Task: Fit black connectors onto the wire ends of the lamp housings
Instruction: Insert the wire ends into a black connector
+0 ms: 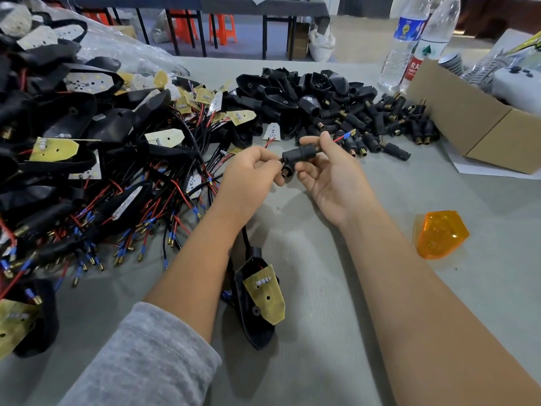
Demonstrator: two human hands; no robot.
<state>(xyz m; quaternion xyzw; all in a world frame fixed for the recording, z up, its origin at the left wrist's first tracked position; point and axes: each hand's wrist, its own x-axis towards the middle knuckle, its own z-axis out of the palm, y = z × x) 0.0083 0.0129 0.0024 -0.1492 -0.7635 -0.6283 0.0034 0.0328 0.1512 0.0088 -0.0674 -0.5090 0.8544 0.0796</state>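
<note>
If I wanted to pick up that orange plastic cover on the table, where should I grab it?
Probably pinch the orange lens cover across its two long slanted sides, coming straight down from above. It lies alone on the grey table mat to the right of the right forearm, with nothing touching it. Its domed top looks smooth and slippery, while its sides taper toward the near end, so grip nearer the wider far end.

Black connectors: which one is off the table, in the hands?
The black T-shaped plastic connector held between left hand and right hand, red wire ends poking out; the others lie piled behind.
</note>
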